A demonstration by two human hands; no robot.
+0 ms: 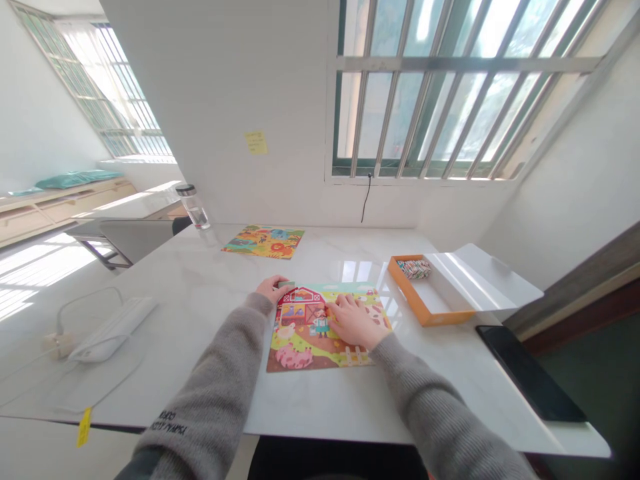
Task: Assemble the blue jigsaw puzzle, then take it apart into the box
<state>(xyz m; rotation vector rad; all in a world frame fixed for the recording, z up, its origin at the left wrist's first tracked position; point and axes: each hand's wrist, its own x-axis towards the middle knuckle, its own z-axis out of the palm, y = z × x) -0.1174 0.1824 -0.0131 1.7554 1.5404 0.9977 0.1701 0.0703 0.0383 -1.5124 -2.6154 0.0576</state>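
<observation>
A farm-picture jigsaw puzzle (pixel 293 333) lies flat on the white table in front of me, showing a red barn, a pink pig and a farmer figure. At its upper left corner, my left hand (pixel 271 289) is closed with thumb and fingers on a small pale-green puzzle piece (pixel 287 285); whether that piece sits in the puzzle or just above it I cannot tell. My right hand (pixel 354 320) rests palm down on the right half of the puzzle, fingers stretched out and covering part of the picture.
Behind the puzzle lies a jungle-animal picture (pixel 270 241). An orange box (pixel 425 313) with its white lid open holds a patterned bundle. A black phone-like slab (pixel 530 373) lies at the right edge. A glass bottle (pixel 196 212) stands far left, a power strip (pixel 113 330) with cables nearer.
</observation>
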